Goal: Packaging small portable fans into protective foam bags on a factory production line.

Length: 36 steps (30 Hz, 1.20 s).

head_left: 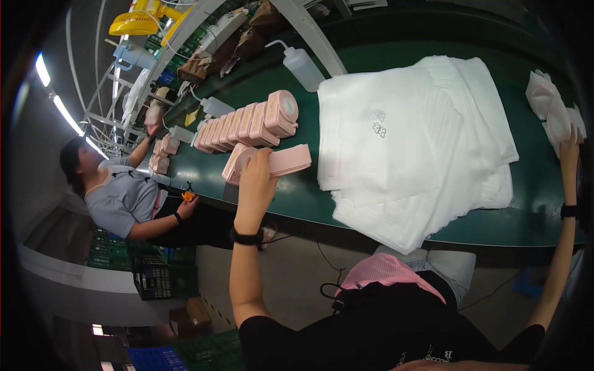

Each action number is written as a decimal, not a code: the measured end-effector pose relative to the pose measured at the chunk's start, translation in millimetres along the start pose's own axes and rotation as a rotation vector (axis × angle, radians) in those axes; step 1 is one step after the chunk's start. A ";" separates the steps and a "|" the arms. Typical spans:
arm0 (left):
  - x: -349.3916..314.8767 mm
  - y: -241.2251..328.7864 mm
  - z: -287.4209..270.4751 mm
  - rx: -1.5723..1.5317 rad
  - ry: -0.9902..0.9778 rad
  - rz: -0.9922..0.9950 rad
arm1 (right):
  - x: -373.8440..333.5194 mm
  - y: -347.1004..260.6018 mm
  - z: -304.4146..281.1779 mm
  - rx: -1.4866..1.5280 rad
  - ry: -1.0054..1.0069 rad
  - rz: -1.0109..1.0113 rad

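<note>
L hand [255, 179] fingers curled on pink case [267, 162], looks rigid, light, smooth; grip long sides. R hand [570, 151] touches bagged pink items [550, 111], grip unclear.

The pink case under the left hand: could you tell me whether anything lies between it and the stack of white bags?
Nothing visible does. The left hand rests on the pink case, and only bare green belt separates it from the stack of white bags.

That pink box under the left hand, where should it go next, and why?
Probably slide the pink box toward the white bags. The left hand already grips it on the green belt, and the right hand is far off at bagged pieces.
</note>
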<state>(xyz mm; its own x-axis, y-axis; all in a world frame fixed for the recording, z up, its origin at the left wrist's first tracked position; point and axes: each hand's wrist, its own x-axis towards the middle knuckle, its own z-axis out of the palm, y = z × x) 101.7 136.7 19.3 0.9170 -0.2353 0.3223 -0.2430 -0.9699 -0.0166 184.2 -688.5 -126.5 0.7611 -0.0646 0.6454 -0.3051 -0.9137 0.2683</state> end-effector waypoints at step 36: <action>2.5 213.2 80.7 -2.210 -0.579 -0.197 | -114.7 -271.5 -305.6 1.802 -0.406 -0.026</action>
<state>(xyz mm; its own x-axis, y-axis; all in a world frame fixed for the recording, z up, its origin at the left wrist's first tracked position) 77.7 -75.8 -59.8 0.8295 -0.5577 -0.0307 0.3470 0.4715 0.8107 4.8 -310.4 -54.8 0.9125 0.1234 0.3900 0.4066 -0.1676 -0.8981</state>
